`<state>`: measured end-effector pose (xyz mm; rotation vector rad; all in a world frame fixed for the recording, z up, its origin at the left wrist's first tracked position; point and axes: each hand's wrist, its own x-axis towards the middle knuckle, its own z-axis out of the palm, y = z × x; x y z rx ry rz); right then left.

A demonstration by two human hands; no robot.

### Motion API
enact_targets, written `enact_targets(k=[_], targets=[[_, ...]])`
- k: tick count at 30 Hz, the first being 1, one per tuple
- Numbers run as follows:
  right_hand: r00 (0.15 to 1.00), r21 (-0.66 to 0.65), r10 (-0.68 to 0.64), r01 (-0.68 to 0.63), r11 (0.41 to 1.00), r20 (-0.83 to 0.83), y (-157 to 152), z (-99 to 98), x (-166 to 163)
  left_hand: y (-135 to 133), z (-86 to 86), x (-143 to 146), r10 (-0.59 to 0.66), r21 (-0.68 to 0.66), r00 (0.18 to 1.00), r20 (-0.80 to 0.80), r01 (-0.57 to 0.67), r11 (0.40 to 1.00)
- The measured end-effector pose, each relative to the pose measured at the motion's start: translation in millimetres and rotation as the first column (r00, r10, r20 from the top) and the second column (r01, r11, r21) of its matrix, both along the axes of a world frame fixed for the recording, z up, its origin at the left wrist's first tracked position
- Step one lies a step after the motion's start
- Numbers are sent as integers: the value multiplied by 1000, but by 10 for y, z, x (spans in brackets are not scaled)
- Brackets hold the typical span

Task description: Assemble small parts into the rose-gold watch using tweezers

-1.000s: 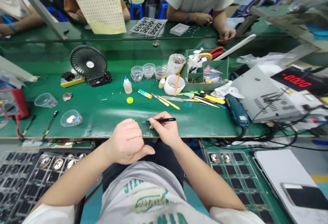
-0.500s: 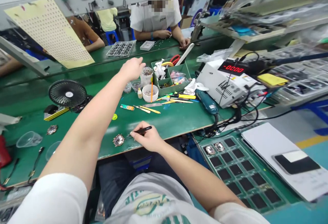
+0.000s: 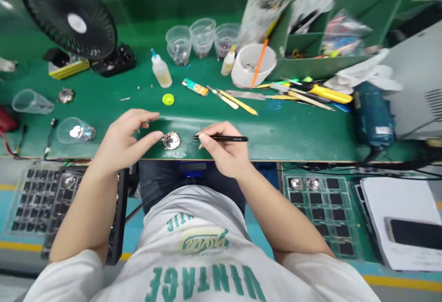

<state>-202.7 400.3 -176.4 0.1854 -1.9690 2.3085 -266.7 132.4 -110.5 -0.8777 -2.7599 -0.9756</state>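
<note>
A round watch case with a rose-gold rim and its movement showing (image 3: pixel 171 140) lies on the green bench near the front edge. My left hand (image 3: pixel 126 140) is just left of it, fingers apart, with the thumb tip at the case's left side; whether it touches I cannot tell. Black tweezers (image 3: pixel 228 139) lie level in my right hand (image 3: pixel 226 150), their tips pointing left towards the watch case and apart from it. Beyond the case sits a small yellow-green round piece (image 3: pixel 168 99).
A black fan (image 3: pixel 74 19) stands at the left rear, clear cups (image 3: pixel 203 37) and a white bowl (image 3: pixel 253 65) at the back. Dropper bottle (image 3: pixel 161 69), lighter (image 3: pixel 195 87) and yellow-handled tools (image 3: pixel 328 92) lie across the middle. Trays (image 3: pixel 319 217) flank my body below the bench.
My left hand has come back from the cups at the rear to beside the watch case. My right hand keeps the tweezers. The head view has tilted down.
</note>
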Motion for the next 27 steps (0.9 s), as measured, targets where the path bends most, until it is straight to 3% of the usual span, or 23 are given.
enact_targets(k=[4, 8, 15, 27], targets=[[1000, 27, 11, -11, 1000, -16, -41, 39, 1, -41, -298, 291, 15, -116, 996, 92, -4, 993], [999, 125, -14, 20, 992, -44, -70, 39, 17, 108, -336, 273, 75, -253, 994, 84, -51, 966], [997, 193, -33, 46, 980, -71, -72, 22, 14, 181, -316, 152, 42, -226, 989, 139, -9, 974], [997, 173, -50, 59, 983, -57, -105, 52, 10, 157, -426, 254, 35, -98, 999, -39, -39, 994]])
